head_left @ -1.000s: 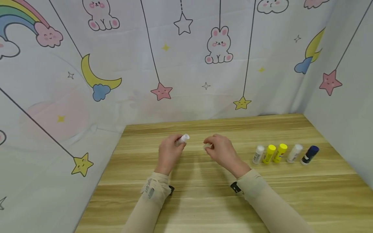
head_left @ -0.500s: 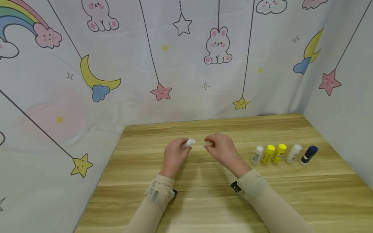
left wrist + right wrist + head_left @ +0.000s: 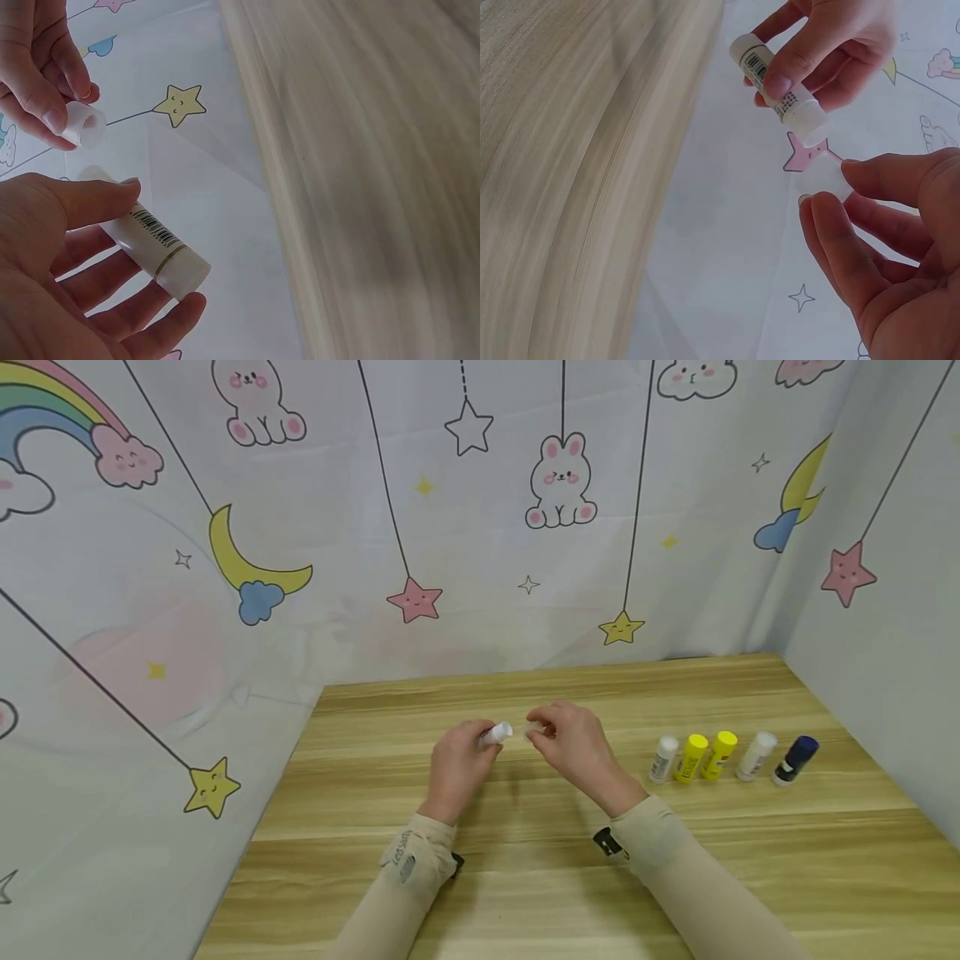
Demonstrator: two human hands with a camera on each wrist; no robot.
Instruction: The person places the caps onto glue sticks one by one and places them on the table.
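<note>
My left hand [image 3: 459, 764] grips a white glue stick [image 3: 154, 240] with a barcode on its side. Its uncapped end points toward my right hand [image 3: 573, 745]. Between thumb and fingertips, the right hand pinches a small white cap [image 3: 826, 178], whose hollow side shows in the left wrist view. A narrow gap separates cap and glue stick in the right wrist view. Both hands are raised above the wooden table [image 3: 510, 877].
On the right stands a row: a white glue stick [image 3: 663, 759], two yellow glue sticks [image 3: 692, 758] [image 3: 720, 756], another white glue stick [image 3: 757, 757] and a dark blue one [image 3: 796, 761]. A patterned curtain [image 3: 480, 552] hangs behind the table.
My left hand has moved right and slightly down with the glue stick, narrowing its distance to the cap. The right hand stays almost in place, still pinching the cap.
</note>
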